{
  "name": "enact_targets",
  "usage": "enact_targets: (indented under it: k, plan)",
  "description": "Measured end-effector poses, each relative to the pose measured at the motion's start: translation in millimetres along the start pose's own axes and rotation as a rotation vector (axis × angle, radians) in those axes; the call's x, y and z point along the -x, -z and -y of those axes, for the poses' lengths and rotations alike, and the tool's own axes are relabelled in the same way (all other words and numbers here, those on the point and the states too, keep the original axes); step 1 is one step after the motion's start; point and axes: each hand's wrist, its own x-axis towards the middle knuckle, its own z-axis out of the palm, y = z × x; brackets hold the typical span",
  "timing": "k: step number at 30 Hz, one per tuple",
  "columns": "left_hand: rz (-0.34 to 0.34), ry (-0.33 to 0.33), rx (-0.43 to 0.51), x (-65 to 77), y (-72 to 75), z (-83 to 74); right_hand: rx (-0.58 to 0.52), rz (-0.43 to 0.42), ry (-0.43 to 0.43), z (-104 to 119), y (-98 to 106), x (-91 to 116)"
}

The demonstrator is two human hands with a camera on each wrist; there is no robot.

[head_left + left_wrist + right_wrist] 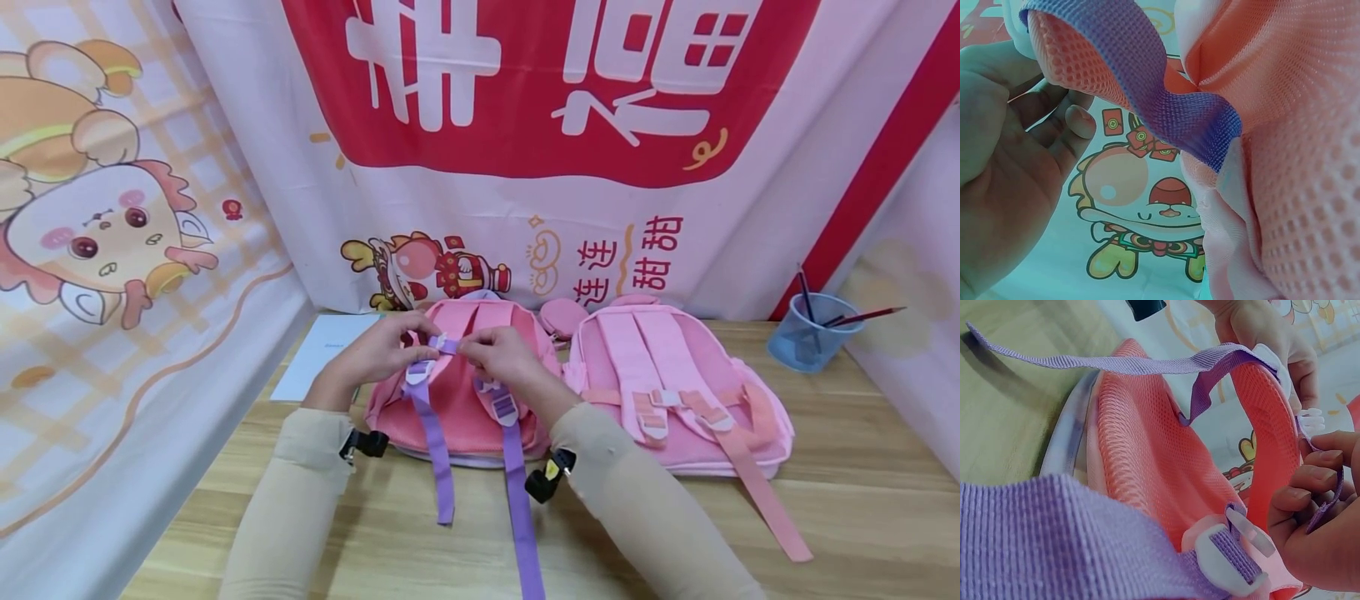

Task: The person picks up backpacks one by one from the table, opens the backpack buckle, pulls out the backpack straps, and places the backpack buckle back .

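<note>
A pink backpack with purple webbing lies back-panel up on the table. At the top of its left shoulder strap, my left hand holds a small white plastic buckle. My right hand pinches the short purple chest strap that runs from this buckle, its fingers curled round the webbing. Below each hand sits a white strap adjuster, with a long purple webbing tail hanging toward me. The left fingertips are partly hidden behind the shoulder strap in the left wrist view.
A second pink backpack with peach webbing lies to the right. Between the backpacks is a round pink pouch. A pale blue booklet lies at left. A blue mesh pen cup with pencils stands far right, before the printed cloth backdrop.
</note>
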Motion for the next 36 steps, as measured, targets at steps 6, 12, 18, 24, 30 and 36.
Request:
enact_targets:
  k: [6, 12, 18, 24, 30, 36]
  plan:
    - [0.002, -0.032, 0.011, -2.1, -2.5, -1.1, 0.027, -0.002, 0.006, 3.7, -5.8, -1.8]
    - [0.006, -0.023, 0.041, -2.3, -4.8, -3.0, 0.031, 0.018, 0.024, 4.5, -7.8, -2.9]
    - [-0.006, -0.016, 0.036, -2.9, -5.2, -0.9, 0.029, 0.038, 0.030, 4.1, 0.7, 2.2]
    - [-0.015, -0.012, 0.054, -2.6, -4.5, -1.6, 0.029, 0.083, 0.042, 2.6, 8.7, 6.4]
    - [-0.011, -0.019, 0.047, -2.2, -4.5, -0.9, -0.011, 0.070, 0.035, -0.3, 9.0, 6.2]
    - [-0.006, -0.031, 0.039, -1.5, -4.1, -0.2, -0.016, 0.070, 0.039, -0.9, 6.3, 4.0]
